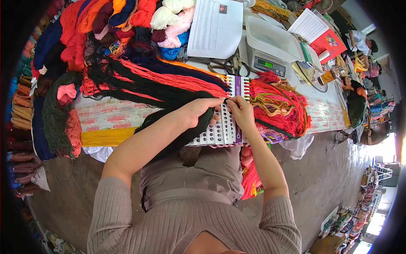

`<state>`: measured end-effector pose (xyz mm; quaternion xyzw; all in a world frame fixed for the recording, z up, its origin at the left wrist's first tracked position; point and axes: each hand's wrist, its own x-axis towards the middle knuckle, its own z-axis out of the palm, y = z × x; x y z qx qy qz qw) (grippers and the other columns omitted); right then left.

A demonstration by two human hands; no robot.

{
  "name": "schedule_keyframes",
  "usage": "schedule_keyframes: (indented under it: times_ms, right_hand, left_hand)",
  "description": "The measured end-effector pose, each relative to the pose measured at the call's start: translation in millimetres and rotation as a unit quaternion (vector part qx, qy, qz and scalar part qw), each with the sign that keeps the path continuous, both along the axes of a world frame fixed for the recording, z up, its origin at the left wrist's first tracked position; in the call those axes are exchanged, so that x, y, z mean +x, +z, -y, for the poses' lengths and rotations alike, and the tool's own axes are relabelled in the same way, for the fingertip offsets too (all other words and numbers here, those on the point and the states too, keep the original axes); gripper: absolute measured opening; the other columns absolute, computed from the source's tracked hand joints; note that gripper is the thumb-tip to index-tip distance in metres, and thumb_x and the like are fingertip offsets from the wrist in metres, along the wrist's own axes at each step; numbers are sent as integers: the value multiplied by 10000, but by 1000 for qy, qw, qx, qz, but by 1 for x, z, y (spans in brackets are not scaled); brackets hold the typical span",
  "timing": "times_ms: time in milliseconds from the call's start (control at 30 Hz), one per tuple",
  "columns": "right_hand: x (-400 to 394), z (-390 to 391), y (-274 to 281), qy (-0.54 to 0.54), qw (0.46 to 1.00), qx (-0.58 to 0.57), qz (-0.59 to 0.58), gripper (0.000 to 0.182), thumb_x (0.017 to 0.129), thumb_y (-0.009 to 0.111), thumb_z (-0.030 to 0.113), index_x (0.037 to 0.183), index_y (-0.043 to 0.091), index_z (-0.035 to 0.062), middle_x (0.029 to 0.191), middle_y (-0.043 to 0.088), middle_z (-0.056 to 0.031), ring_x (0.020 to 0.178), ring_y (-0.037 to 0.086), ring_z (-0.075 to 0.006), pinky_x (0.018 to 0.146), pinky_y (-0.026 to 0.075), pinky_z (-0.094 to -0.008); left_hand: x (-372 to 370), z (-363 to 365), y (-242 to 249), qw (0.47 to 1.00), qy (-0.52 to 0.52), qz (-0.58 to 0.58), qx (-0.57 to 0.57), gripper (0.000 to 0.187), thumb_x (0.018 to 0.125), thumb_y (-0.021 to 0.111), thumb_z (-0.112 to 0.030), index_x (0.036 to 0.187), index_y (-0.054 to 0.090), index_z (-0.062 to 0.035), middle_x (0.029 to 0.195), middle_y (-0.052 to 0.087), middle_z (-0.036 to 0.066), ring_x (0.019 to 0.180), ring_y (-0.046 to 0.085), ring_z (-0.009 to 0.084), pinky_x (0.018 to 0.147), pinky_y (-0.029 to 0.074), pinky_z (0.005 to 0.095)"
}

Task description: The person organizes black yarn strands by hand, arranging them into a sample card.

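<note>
White cards with rows of punched holes (216,134) lie at the table's front edge, a purple strip along them. Over their left part my left hand (203,111) is closed on dark green yarn (179,99), which trails to the left and hangs down. Close beside it, my right hand (242,111) pinches at the edge of the cards; whatever is between its fingertips is too small to make out. Coral red yarn (207,88) runs into the holes farther back. Right of the cards lies a mixed red, pink and olive yarn bundle (279,106).
Behind are scissors (237,65), a digital scale (267,63) with a clear tray, a printed sheet (215,29) and a jar (327,77). Yarn skeins (146,12) are heaped at the back left. Other people (359,41) are at the far right.
</note>
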<state>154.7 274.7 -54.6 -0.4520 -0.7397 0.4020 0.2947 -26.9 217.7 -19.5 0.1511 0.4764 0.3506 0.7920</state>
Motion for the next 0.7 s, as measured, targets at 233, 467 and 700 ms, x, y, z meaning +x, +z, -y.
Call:
schedule_keyframes:
  times_ms: [233,467,700]
  right_hand:
    - [1,-6,-2,19,1000,9,14,153,802,635,156,875,626,21,646,616,-77,562,560,-132,548,444,-272]
    - [1,-22,13,94,977,-192,-23,138,848,597,139,908,586,16,676,569,14,602,500,-41,530,386,-193]
    - [-5,-10,5,37,991,-1,131,242,811,615,230,975,513,86,650,620,-31,594,589,-133,564,426,-286]
  left_hand:
    - [11,-19,-25,985,-1,-133,112,86,784,543,-116,777,586,-41,744,589,43,551,511,110,485,394,248]
    - [17,-27,-29,972,-20,-204,118,155,801,516,-129,738,611,-24,677,587,51,555,512,133,518,408,273]
    - [-24,-11,-75,678,-99,-563,461,403,887,452,-420,825,649,-74,713,615,48,646,569,132,639,436,262]
